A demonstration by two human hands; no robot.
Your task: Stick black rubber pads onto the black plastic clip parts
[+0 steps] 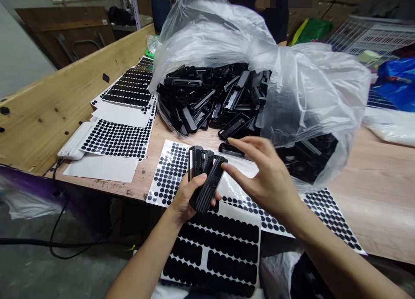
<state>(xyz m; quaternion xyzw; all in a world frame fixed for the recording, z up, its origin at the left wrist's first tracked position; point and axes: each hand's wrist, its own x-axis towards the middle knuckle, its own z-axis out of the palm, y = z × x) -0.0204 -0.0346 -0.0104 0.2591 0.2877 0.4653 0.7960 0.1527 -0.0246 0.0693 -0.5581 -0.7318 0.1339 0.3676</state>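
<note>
My left hand (188,195) is closed around a few long black plastic pieces (207,186) with a carbon-fibre pattern, fanned side by side above the table's front edge. My right hand (262,169) is just right of them, thumb and index finger spread apart. Its thumb tip lies at the far end of the front piece; whether it touches I cannot tell. Close to the index fingertip, another black plastic piece (231,149) lies on the table. Below my hands is a sheet of black stickers (227,238), and under them a white sheet of black round dots (168,173).
A large clear plastic bag (311,83) on the table spills out a heap of black plastic pieces (207,100). More dot sheets (116,137) and a white power strip (76,141) lie at left along a wooden board (74,87). A person (274,18) is behind the bag.
</note>
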